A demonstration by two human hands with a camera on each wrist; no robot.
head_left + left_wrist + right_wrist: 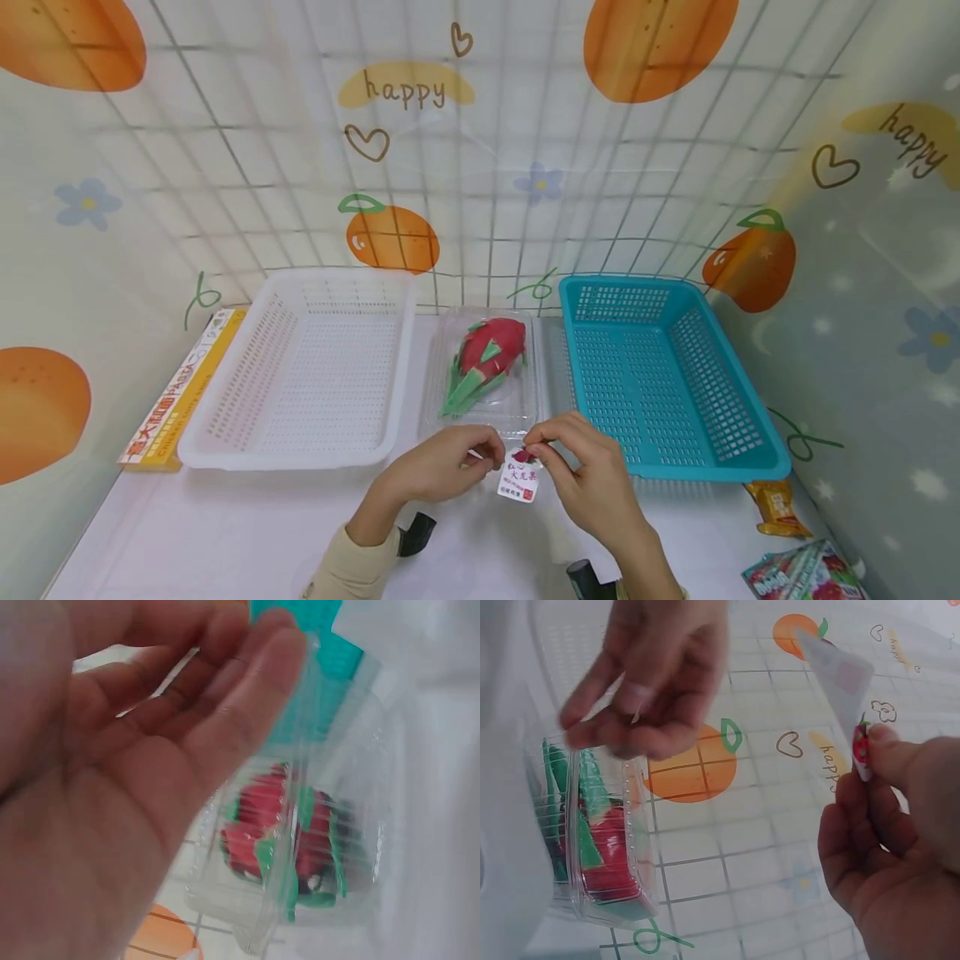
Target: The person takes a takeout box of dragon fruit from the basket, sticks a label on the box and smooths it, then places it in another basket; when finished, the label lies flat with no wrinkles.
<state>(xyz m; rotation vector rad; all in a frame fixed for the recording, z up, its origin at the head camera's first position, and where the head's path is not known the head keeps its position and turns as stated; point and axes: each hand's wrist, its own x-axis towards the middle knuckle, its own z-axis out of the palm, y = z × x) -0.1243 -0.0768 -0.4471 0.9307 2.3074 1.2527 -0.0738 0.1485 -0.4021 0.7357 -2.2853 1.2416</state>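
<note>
A small white label (pixel 518 477) printed with red characters and a dragon fruit picture hangs from my right hand (pixel 588 475). Thumb and fingers of that hand pinch its upper corner; the right wrist view shows the label (pixel 840 679) almost edge-on. Just left of the label is my left hand (pixel 450 462), its fingers loosely bent and nothing visible in them. Beyond both hands stands a clear plastic clamshell box (pixel 517 408), with a red dragon fruit (pixel 491 350) with green scales inside. The left wrist view shows the dragon fruit (pixel 259 806) through the box's ribbed plastic.
A white basket (pixel 300 458) stands left of the box and a teal basket (pixel 720 475) right of it. At far left lies a yellow-and-white carton (pixel 183 387). An orange packet (pixel 780 507) and a colourful pouch (pixel 806 571) lie at the right. A wire grid rises behind.
</note>
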